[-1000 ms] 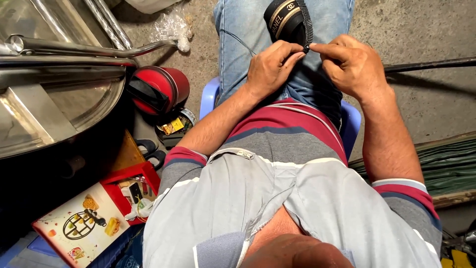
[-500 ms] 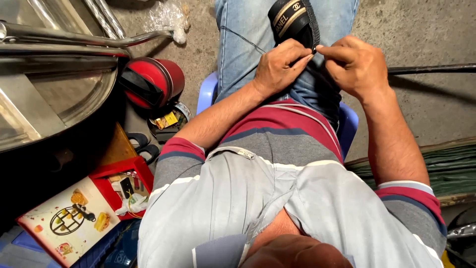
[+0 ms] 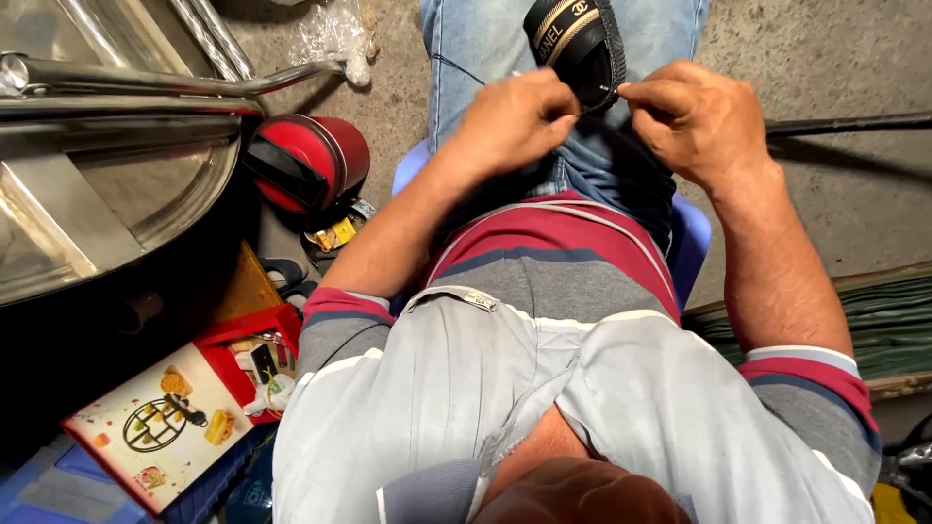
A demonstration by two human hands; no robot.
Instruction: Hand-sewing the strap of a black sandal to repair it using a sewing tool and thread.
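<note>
The left hand point(image 3: 515, 121) pinches a thin thread point(image 3: 456, 68). The right hand point(image 3: 694, 121) pinches a needle point(image 3: 610, 90) at the black sandal point(image 3: 578, 49) (on the lap).

L hand point(image 3: 515, 121) & R hand point(image 3: 694, 116) close together, fingers pinched.

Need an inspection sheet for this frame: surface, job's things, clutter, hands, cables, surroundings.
Surface: concrete floor; person sits on a blue stool, work on the lap.
Job's things: black sandal with gold-banded strap on the knees; thin thread runs across the jeans.
Clutter: red round case, red box with small items, plastic bag.
Hands: left hand and right hand both pinch at the sandal's edge; a needle cannot be told.
Cables: dark rod or cable on the floor at right.
Surroundings: shiny metal frame at left, green sheets at right.
</note>
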